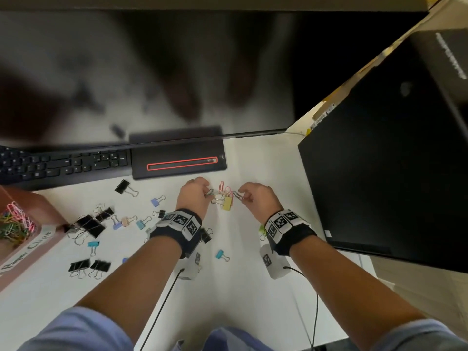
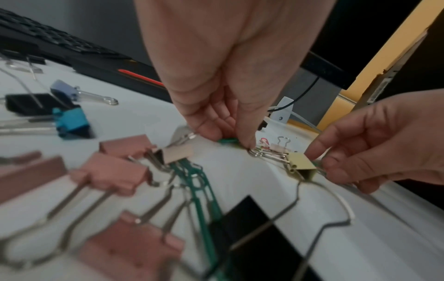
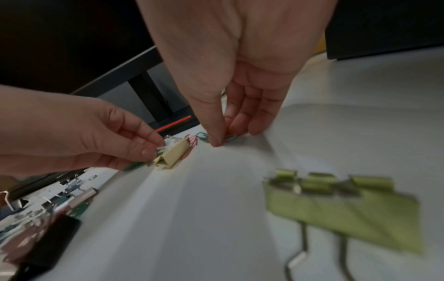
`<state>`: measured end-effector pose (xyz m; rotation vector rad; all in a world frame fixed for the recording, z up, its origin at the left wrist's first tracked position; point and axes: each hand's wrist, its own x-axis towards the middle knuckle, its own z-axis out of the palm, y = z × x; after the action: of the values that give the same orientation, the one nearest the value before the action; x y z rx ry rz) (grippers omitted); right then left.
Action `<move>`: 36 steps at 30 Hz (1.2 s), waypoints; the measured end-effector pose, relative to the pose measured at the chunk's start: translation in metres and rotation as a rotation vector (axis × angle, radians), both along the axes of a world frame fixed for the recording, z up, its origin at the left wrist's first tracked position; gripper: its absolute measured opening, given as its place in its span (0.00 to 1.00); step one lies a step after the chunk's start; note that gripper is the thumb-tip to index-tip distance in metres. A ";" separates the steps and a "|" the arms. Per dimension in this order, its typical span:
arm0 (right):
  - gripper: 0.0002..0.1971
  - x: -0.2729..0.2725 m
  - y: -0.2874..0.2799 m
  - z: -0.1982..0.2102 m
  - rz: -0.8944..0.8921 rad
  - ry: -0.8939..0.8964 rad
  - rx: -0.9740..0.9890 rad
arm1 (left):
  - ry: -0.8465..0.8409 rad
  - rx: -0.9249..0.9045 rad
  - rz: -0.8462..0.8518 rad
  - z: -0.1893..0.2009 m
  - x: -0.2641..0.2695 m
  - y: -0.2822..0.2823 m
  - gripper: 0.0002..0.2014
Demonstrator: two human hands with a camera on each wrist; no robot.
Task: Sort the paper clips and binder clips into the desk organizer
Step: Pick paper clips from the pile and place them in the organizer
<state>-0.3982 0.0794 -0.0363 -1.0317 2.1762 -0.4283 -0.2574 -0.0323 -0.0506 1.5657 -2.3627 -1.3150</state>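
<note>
— What's in your right hand (image 1: 254, 196)?
— I pinch a silver paper clip (image 1: 237, 195) on the table (image 1: 253, 287); its long axis slants toward the yellow binder clip (image 1: 227, 203).
— Left hand (image 1: 195, 195)?
— It pinches a green paper clip (image 2: 227, 141)

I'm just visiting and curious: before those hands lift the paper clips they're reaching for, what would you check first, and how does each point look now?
1. Left hand pinches a green paper clip: ok.
2. Right hand pinches a paper clip: ok.
3. Yellow binder clip clear of both pinches: cannot tell.
4. Organizer in view at left: ok.
5. Table sorted: not ok, clips remain.
</note>
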 end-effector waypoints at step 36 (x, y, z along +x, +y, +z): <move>0.08 0.016 -0.004 -0.004 0.103 0.036 -0.079 | -0.014 -0.075 -0.466 0.009 0.061 0.000 0.20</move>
<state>-0.3819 0.0755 -0.0402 -1.1973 2.1409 -0.4536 -0.1968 -0.0327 -0.0413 1.0412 -2.8607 -1.2532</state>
